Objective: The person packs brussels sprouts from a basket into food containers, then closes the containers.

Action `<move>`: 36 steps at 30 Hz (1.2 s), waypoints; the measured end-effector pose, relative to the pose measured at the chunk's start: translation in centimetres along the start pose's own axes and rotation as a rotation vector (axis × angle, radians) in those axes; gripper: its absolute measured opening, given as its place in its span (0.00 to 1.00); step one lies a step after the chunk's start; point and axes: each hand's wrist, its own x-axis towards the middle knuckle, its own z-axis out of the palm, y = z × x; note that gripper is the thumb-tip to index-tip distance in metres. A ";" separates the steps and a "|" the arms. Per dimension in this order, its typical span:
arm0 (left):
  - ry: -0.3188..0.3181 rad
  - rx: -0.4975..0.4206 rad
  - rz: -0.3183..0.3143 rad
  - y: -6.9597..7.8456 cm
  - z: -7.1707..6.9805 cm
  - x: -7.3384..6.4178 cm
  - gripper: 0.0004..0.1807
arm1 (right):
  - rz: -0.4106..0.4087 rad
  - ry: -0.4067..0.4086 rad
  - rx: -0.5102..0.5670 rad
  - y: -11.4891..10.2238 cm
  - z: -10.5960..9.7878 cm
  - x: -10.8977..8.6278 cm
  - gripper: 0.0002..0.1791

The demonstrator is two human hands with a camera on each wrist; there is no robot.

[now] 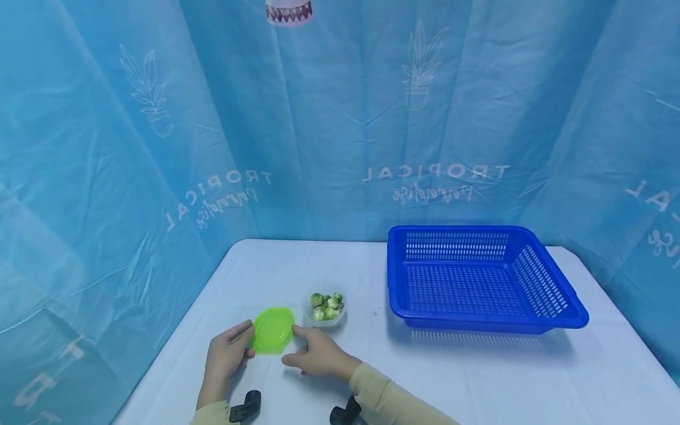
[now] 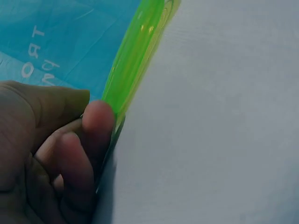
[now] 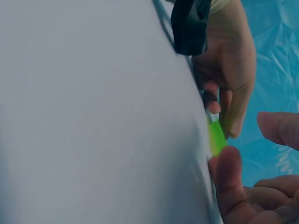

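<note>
A green plastic lid (image 1: 273,330) lies low over the white table between the two hands. My left hand (image 1: 227,353) holds its left edge, fingers curled in at the rim. In the left wrist view the lid (image 2: 135,56) shows edge-on, with a fingertip right at its end. The right hand (image 1: 321,353) touches the lid's right edge with one finger. Its thumb stands apart in the right wrist view. Just behind the right hand is a clear container (image 1: 310,320) holding several Brussels sprouts (image 1: 326,306).
A large blue plastic basket (image 1: 486,321) sits at the back right of the white table (image 1: 451,378). A blue printed curtain (image 1: 329,136) hangs behind and at both sides. Each wrist wears a black strapped device (image 1: 246,407).
</note>
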 end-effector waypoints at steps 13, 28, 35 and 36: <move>0.108 0.002 0.074 0.6 -0.6 -0.6 0.28 | -0.075 0.025 0.113 -1.3 -1.0 -1.1 0.34; 0.100 -0.291 0.249 4.4 2.8 -3.0 0.24 | -0.133 0.369 0.431 -0.7 -5.3 -0.5 0.21; 0.096 -0.342 0.377 3.6 6.7 0.6 0.33 | -0.135 0.487 0.343 0.1 -7.7 -0.3 0.21; 0.088 -0.342 0.384 3.2 7.3 1.3 0.34 | -0.123 0.501 0.321 0.3 -8.0 -0.3 0.20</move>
